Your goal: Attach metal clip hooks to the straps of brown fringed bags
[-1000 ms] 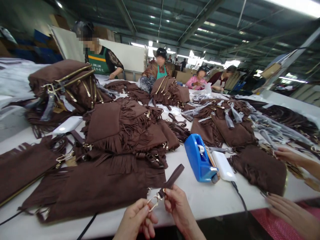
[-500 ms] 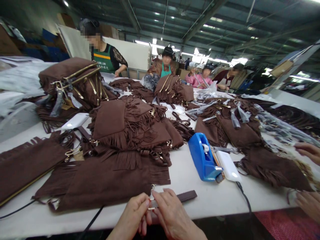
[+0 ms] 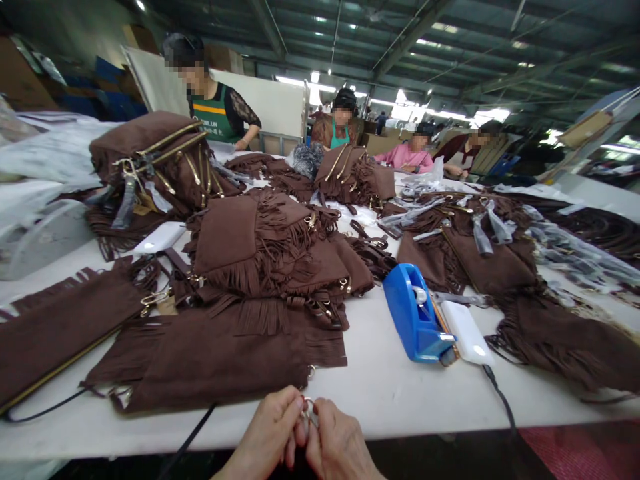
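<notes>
So, only the head view here: two hands, the left hand [image 3: 273, 427] and right hand [image 3: 337, 437], pulled together right at the near edge of the table [image 3: 367, 393], both pinching one little metal clasp [image 3: 314, 418] between their fingertips. Most of it's hidden by fingers tbh. Just ahead and left of the hands lies one flat brown fringed bag [image 3: 225, 363], and a second flat bag [image 3: 75, 327] with a gold zip is further off to the left. Straight past those is a heap of bags [image 3: 225, 240], too tangled to count. Ahead and right of the hands there's one blue tape dispenser [image 3: 413, 323]. White boxes, I get two: one box [image 3: 467, 333] just beside the dispenser, the other [image 3: 159, 238] well off ahead-left. Four people [image 3: 213, 110] are across the table, beyond the heap.
</notes>
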`<state>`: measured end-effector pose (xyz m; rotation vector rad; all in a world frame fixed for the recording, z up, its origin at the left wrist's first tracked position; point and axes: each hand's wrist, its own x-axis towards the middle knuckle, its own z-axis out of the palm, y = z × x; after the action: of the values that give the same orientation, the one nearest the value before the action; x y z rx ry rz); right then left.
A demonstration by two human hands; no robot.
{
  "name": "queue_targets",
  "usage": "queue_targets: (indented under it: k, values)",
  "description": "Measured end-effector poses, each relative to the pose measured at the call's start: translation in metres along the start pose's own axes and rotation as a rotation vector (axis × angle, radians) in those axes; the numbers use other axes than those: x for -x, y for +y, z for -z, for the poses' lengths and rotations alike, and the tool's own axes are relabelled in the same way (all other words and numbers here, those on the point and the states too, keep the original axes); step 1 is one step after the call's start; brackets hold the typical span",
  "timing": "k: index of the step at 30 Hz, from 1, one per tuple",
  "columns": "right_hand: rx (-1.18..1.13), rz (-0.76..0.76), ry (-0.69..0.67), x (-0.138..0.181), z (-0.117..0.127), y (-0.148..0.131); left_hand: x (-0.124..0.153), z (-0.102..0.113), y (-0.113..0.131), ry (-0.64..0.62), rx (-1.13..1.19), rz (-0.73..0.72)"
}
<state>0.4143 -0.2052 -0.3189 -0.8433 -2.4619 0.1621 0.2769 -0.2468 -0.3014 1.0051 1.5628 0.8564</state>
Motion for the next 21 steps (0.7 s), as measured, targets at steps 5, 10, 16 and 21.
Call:
queue_targets:
  k: [5, 10, 16, 21]
  values:
    - [0.001, -0.147, -0.007, 0.005, 0.002, 0.016, -0.006, 0.019, -0.023, 0.496, -0.804, -0.816]
    - [-0.016, -0.207, -0.034, 0.015, -0.004, 0.023, -0.024, 0.026, -0.029, 0.46, -1.161, -0.958]
    - [-0.068, -0.277, -0.06, 0.01, -0.001, 0.022, -0.037, 0.032, 0.0, 0.241, -1.393, -0.874]
    - [-0.043, -0.297, -0.036, -0.007, 0.005, 0.025, -0.044, 0.025, 0.019, 0.185, -1.345, -0.747]
